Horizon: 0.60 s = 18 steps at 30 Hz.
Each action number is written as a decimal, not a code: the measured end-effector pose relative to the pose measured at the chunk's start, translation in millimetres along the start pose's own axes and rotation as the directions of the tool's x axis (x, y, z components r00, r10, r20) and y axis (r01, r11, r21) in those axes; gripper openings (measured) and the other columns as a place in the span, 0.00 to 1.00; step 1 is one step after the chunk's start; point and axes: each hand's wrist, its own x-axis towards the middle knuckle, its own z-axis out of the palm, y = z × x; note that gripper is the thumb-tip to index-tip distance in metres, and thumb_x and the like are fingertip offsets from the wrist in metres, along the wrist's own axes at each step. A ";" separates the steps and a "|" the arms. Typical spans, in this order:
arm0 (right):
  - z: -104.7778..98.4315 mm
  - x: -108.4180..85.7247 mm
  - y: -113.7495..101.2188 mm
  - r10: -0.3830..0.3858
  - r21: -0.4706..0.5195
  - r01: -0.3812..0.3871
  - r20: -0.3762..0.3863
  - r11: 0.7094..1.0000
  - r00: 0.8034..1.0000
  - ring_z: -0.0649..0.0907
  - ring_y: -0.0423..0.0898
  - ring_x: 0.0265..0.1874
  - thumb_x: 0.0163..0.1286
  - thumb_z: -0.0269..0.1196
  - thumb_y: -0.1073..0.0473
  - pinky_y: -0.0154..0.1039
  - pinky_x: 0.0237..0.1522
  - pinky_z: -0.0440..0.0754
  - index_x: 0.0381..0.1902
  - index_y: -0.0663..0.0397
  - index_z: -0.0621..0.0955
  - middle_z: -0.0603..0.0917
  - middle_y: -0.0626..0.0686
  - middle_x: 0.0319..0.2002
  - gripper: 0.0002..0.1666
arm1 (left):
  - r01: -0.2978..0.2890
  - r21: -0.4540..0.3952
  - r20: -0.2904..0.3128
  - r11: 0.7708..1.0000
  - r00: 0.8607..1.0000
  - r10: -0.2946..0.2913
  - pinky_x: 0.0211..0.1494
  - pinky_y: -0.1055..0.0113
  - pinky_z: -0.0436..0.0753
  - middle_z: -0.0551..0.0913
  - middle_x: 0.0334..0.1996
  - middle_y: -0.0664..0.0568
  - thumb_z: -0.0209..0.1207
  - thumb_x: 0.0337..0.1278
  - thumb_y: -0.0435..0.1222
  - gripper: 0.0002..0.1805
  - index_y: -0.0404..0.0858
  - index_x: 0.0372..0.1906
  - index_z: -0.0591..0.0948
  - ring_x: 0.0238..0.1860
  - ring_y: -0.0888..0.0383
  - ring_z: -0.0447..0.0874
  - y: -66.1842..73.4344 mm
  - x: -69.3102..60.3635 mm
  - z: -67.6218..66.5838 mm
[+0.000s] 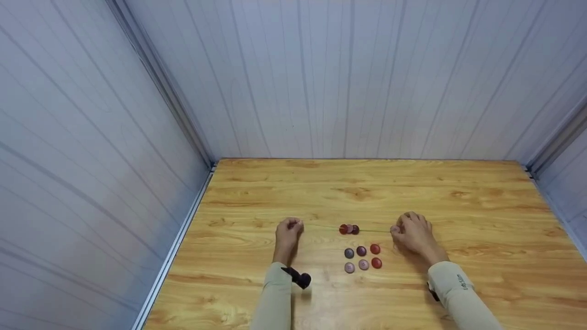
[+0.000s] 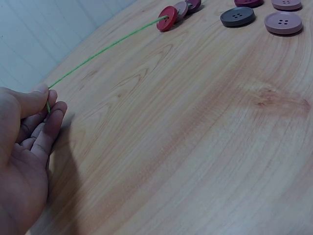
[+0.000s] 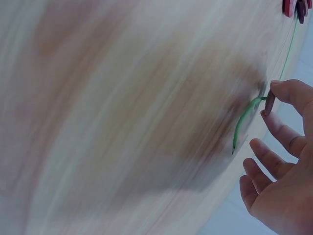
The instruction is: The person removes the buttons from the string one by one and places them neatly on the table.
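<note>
A green string runs between the two hands. My left hand pinches one end between thumb and fingers, a short tail showing in the left wrist view. Threaded near the middle are a red button, a pink one and a dark red one, close together. My right hand pinches another button between thumb and index finger, its other fingers spread; the string passes to it and a loose green end hangs beyond.
Several loose buttons lie in two rows nearer the body: a grey one, a dark red one, red ones and pink ones. The wooden table meets panelled walls at its back and left.
</note>
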 end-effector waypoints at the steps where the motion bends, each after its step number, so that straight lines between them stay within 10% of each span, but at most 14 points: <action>1: -0.1 -0.4 0.9 0.003 -0.001 -0.003 -0.003 1.000 1.000 0.64 0.69 0.58 0.67 0.60 0.53 0.66 0.55 0.56 0.38 0.57 0.77 0.72 0.66 0.56 0.12 | 0.007 0.004 0.007 1.000 1.000 -0.007 0.39 0.67 0.79 0.81 0.30 0.48 0.60 0.61 0.32 0.05 0.32 0.37 0.82 0.33 0.58 0.78 -0.2 -0.1 -0.5; 18: -5.4 -6.8 16.2 0.032 0.015 -0.032 0.011 0.999 0.999 0.62 0.71 0.59 0.67 0.61 0.52 0.68 0.58 0.52 0.41 0.59 0.77 0.70 0.68 0.57 0.15 | -0.004 0.025 0.010 1.000 1.000 0.004 0.38 0.67 0.79 0.82 0.31 0.48 0.59 0.62 0.33 0.06 0.32 0.38 0.82 0.33 0.58 0.79 1.1 -0.9 -1.2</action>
